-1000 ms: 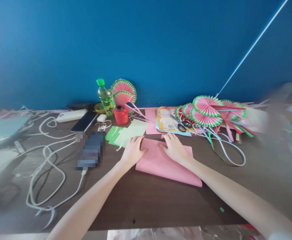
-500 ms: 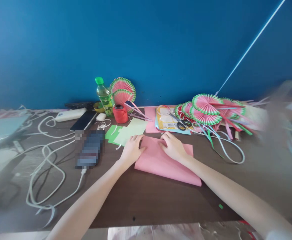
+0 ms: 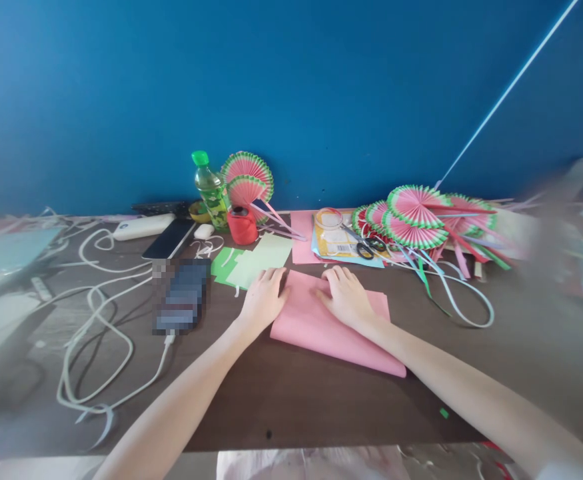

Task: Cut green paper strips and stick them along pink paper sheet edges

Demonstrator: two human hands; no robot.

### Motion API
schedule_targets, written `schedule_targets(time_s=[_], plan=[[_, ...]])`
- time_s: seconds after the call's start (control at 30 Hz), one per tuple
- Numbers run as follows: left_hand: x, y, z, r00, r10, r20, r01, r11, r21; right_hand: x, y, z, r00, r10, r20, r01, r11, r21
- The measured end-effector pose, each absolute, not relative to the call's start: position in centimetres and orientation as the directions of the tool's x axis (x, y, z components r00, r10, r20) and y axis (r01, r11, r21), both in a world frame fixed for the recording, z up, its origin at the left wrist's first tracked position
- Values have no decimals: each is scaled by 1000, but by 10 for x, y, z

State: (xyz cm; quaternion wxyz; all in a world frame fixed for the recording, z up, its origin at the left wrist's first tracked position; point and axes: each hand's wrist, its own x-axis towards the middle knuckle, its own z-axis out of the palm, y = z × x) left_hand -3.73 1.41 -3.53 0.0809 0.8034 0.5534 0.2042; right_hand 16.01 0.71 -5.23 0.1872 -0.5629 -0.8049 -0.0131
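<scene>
A sheet of pink paper [image 3: 304, 323] lies folded over on the dark brown table, its near edge slanting down to a rounded corner at the right. At its upper left corner rests my left hand [image 3: 264, 299], fingers stretched forward along the edge and thumb apart on the paper. My right hand [image 3: 347, 297] presses palm-down on the upper right part of the sheet, fingers laid out and thumb spread toward the left. Light green paper [image 3: 266, 259] and darker green paper [image 3: 224, 265] lie just beyond my left hand.
Scissors [image 3: 364, 250] and a tape roll [image 3: 330, 218] lie on a yellow packet behind the sheet. Pleated paper fans [image 3: 416, 207] are heaped at the right. A red pot [image 3: 242, 228] and green-capped bottle [image 3: 211, 193] stand at the back. White cable [image 3: 91, 333] loops at the left beside a phone [image 3: 182, 297].
The view has shifted slightly. Both hands stay on the pink paper; the right thumb has slid a little to the left across it.
</scene>
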Motion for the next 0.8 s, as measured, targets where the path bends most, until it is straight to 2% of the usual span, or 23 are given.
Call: schedule_targets(time_s=[0.1, 0.2, 0.33, 0.4, 0.5, 0.63, 0.73, 0.8], plan=[[-40, 16, -33, 288, 924, 250, 834, -370, 409, 161, 7, -52, -310, 889, 337, 900, 388, -196], [-40, 18, -32, 269, 940, 211, 756, -342, 558, 162, 6, -51, -333, 877, 347, 865, 430, -259], [-36, 19, -34, 194, 979, 60, 426, -139, 894, 162, 6, -48, -338, 872, 354, 841, 449, -304], [-35, 19, -35, 160, 987, -23, 237, -16, 971, 161, 8, -45, -347, 860, 373, 834, 465, -296], [-37, 20, -34, 143, 985, -96, 84, 84, 993, 160, 13, -36, -388, 824, 413, 809, 519, -275], [-45, 24, -27, 49, 997, -51, 71, 47, 996, 162, 26, -19, -395, 809, 434, 800, 535, -269], [-56, 29, -22, -46, 998, 32, 56, -29, 998, 173, 39, -11, -237, 876, 421, 828, 409, -385], [-62, 33, -20, -101, 993, 62, 38, -59, 998, 183, 48, -12, -156, 911, 382, 782, 350, -515]])
